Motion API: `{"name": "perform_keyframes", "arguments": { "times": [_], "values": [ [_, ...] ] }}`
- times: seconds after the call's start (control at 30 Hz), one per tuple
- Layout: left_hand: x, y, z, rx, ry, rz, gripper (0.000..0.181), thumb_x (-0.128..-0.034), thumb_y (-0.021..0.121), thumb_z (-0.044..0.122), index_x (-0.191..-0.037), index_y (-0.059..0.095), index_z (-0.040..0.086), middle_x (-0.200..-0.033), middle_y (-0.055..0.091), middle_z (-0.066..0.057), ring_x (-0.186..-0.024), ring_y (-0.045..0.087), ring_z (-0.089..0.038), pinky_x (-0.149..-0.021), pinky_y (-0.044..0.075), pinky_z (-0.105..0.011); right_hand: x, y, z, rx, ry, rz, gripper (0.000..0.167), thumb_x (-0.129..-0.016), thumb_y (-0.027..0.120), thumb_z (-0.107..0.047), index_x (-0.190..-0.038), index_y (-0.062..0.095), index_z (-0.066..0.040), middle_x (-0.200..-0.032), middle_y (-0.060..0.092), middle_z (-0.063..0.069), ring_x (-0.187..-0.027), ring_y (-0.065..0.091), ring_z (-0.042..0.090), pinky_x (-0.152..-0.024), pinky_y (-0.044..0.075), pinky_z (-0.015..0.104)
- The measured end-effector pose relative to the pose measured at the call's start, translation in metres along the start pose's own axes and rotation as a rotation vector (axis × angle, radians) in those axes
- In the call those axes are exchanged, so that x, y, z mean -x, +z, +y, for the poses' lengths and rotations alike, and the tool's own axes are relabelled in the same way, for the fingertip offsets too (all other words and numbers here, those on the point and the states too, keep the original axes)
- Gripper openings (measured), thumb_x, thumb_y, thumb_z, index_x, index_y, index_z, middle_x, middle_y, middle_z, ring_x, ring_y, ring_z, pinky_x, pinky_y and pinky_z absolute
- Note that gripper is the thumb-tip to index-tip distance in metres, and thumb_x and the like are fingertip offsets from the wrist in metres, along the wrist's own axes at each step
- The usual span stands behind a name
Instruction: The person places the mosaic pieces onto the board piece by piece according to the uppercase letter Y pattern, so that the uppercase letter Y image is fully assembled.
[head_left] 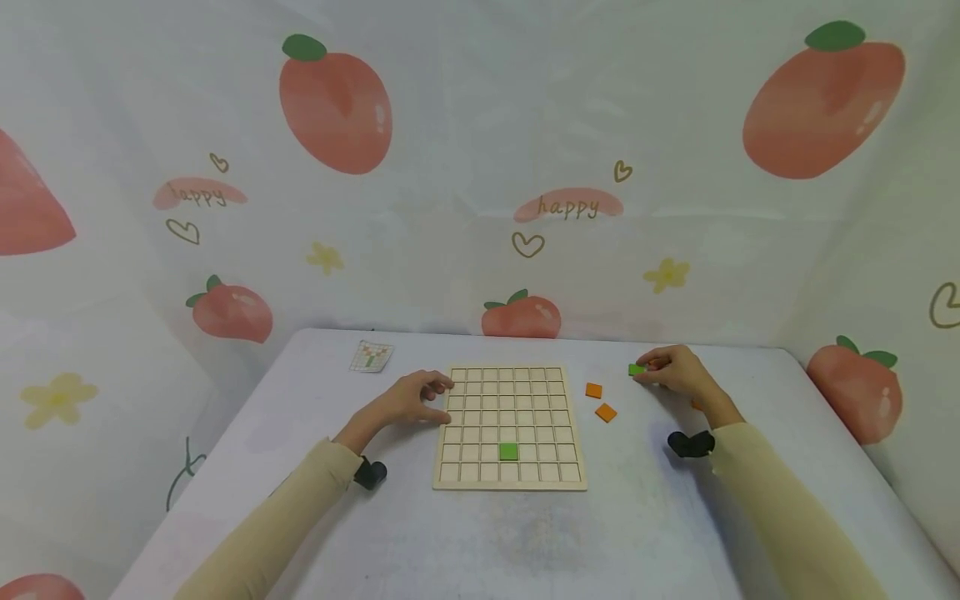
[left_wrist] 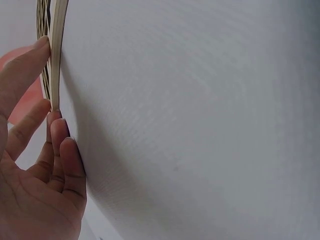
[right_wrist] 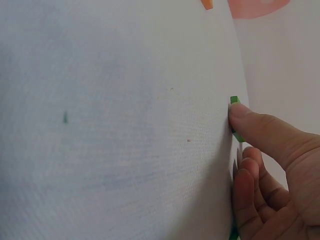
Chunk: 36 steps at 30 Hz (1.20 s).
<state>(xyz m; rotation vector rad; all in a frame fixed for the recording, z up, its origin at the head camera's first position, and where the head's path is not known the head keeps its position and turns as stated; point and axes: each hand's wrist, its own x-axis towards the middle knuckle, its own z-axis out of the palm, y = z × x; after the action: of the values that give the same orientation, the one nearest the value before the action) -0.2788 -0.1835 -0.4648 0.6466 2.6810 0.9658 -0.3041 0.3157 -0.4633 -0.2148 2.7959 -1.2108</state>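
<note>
A pale wooden grid board (head_left: 491,417) lies on the table with one green square tile (head_left: 509,452) in a lower cell. My left hand (head_left: 411,398) touches the board's left edge with fingers and thumb spread. In the left wrist view, that hand's thumb and index finger rest on the rim while other fingertips meet its side. To the right of the board, my right hand (head_left: 678,373) pinches another green tile (head_left: 636,369) at the table surface. The right wrist view shows the thumb over this green tile (right_wrist: 237,120); the opposing fingertip is hidden.
Two orange tiles, one farther back (head_left: 594,390) and one nearer (head_left: 606,412), lie between the board and my right hand. More orange, partly hidden, shows around that hand. A printed pattern card (head_left: 371,357) lies at the back left. A patterned curtain (head_left: 450,208) rises behind the table.
</note>
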Motion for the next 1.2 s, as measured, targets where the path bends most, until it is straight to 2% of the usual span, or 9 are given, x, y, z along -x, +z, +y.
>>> {"name": "perform_keyframes", "arguments": {
  "times": [0.23, 0.6, 0.93, 1.2],
  "values": [
    [-0.001, 0.0, 0.0, 0.001, 0.007, 0.001, 0.057, -0.0796, 0.09, 0.021, -0.128, 0.065, 0.005, -0.113, 0.062, -0.005, -0.101, 0.058, -0.023, -0.092, 0.047, -0.042, 0.002, -0.001, 0.0, -0.001, -0.016, 0.008, 0.031, -0.086, 0.083, -0.014, -0.108, 0.073, 0.006, -0.085, 0.062, 0.007, -0.074, 0.054, 0.021, -0.06, 0.049, 0.028],
    [0.001, 0.0, 0.0, 0.012, 0.027, -0.001, 0.056, -0.0795, 0.09, 0.021, -0.127, 0.065, 0.005, -0.112, 0.062, -0.005, -0.1, 0.057, -0.022, -0.091, 0.047, -0.041, 0.014, 0.0, -0.005, -0.05, -0.027, -0.002, 0.036, -0.087, 0.083, -0.018, -0.113, 0.072, 0.005, -0.106, 0.068, 0.015, -0.097, 0.063, 0.033, -0.072, 0.053, 0.031],
    [0.0, 0.0, -0.001, 0.004, 0.022, 0.002, 0.056, -0.0797, 0.09, 0.022, -0.127, 0.065, 0.005, -0.113, 0.062, -0.004, -0.1, 0.058, -0.022, -0.091, 0.048, -0.042, 0.022, 0.003, -0.003, -0.088, -0.117, -0.007, 0.031, -0.087, 0.083, -0.014, -0.11, 0.072, 0.003, -0.104, 0.069, 0.013, -0.092, 0.063, 0.028, -0.071, 0.052, 0.029],
    [0.0, 0.0, -0.001, -0.001, 0.0, 0.002, 0.056, -0.0806, 0.089, 0.022, -0.129, 0.065, 0.007, -0.114, 0.061, -0.003, -0.102, 0.057, -0.021, -0.091, 0.047, -0.04, 0.032, 0.009, -0.009, -0.089, -0.128, -0.028, 0.033, -0.086, 0.084, -0.016, -0.112, 0.072, 0.002, -0.101, 0.067, 0.01, -0.091, 0.063, 0.026, -0.074, 0.052, 0.028]
  ]
}}
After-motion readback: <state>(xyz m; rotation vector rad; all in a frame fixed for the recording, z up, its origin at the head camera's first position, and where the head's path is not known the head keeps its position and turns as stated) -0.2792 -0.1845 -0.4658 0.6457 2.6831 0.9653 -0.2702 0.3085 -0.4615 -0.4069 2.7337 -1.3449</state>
